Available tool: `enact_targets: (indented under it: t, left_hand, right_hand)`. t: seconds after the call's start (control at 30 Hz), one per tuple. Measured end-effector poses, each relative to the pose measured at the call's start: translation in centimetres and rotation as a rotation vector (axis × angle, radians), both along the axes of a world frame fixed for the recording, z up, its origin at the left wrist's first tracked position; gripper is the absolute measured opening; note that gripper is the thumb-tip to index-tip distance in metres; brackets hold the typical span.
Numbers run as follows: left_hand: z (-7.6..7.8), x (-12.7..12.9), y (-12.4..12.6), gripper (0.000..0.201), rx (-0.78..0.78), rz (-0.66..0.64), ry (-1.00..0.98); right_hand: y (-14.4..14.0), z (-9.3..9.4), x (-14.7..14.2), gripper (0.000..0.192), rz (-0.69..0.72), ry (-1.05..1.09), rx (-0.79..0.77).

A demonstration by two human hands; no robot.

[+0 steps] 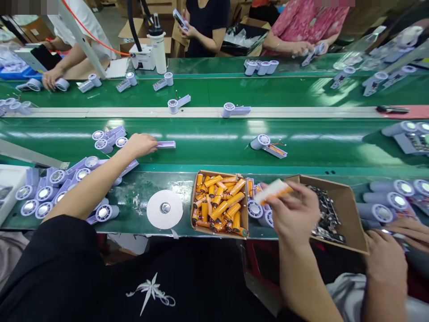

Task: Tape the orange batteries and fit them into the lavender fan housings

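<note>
The right hand (295, 213) is closed around an orange battery cell (274, 191), pinched with a white strip along its upper side, and held just above the gap between the box of orange cells (219, 203) and the box of circuit boards (338, 210). Taking the box of orange cells as the landmark, this hand hangs just off its right wall, over a few lilac fan housings (255, 209) wedged against that wall.

The left hand (140, 144) reaches well to the left of the box and beyond its far edge, out onto the green conveyor belt (214, 147). Its fingers are curled onto the end of a lilac fan handle (166, 144) lying flat on the belt.

Left of the box, near its front corner, a white tape roll (165, 209) lies flat; farther left is a heap of lilac fan bodies (50, 192). Beyond the box, the belt is mostly bare, with one fan unit (268, 145) off to the right. Right of the circuit boards, another person's hands (389, 255) work at the table's near edge.
</note>
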State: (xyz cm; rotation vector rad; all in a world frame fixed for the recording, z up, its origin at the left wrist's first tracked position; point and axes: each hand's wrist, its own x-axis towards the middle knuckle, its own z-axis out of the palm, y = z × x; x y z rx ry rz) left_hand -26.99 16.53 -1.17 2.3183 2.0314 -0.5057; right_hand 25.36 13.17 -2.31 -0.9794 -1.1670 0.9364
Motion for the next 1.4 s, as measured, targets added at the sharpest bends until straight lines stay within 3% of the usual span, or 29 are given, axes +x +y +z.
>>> enact_targets:
  t: [0.07,0.17,0.3,0.43,0.57,0.67,0.77,0.93,1.07,1.2,1.3,1.4]
  left_hand:
    - [-0.9,3.2,2.8,0.037,-0.059,-0.116,-0.024]
    - [-2.4,6.5,6.1,0.032,-0.123,-0.156,-0.047]
    - [-3.5,6.9,7.5,0.028,-0.166,-0.136,-0.064]
    - [-4.2,6.9,7.0,0.030,-0.143,-0.143,-0.117]
    - [-4.4,7.5,7.6,0.026,-0.138,-0.103,-0.188]
    - [-3.8,7.3,8.5,0.020,-0.152,-0.056,-0.257]
    - [-3.1,7.2,8.7,0.027,-0.100,-0.008,-0.328]
    - [-3.1,8.3,7.8,0.035,0.017,0.089,-0.394]
    - [-3.3,9.6,7.9,0.033,0.052,0.142,-0.430]
    - [-2.5,11.1,8.1,0.030,0.073,0.185,-0.439]
    - [-1.3,12.3,4.8,0.034,0.129,0.192,-0.448]
    - [-0.8,12.8,-3.2,0.038,0.147,0.124,-0.468]
  right_hand:
    - [3.1,1.0,-3.1,0.056,0.173,-0.030,0.017]
    - [7.8,1.7,-8.2,0.058,0.428,-0.035,0.007]
    - [12.5,0.9,-14.4,0.051,0.651,-0.184,0.003]
    - [15.3,-0.8,-19.3,0.042,0.746,-0.496,0.066]
    - [16.4,-2.8,-21.9,0.038,0.752,-0.646,0.075]
    - [16.4,-3.9,-22.3,0.035,0.731,-0.729,0.083]
    - [15.9,-4.2,-22.2,0.035,0.722,-0.897,0.135]
    - [14.6,-3.4,-22.4,0.041,0.728,-1.453,0.205]
    - [14.3,-2.8,-23.9,0.046,0.755,-1.637,0.180]
    - [15.1,-1.4,-24.3,0.049,0.869,-1.760,0.209]
    - [14.8,0.4,-20.6,0.055,0.901,-1.586,0.241]
    - [12.4,1.6,-14.4,0.043,0.924,-1.317,0.249]
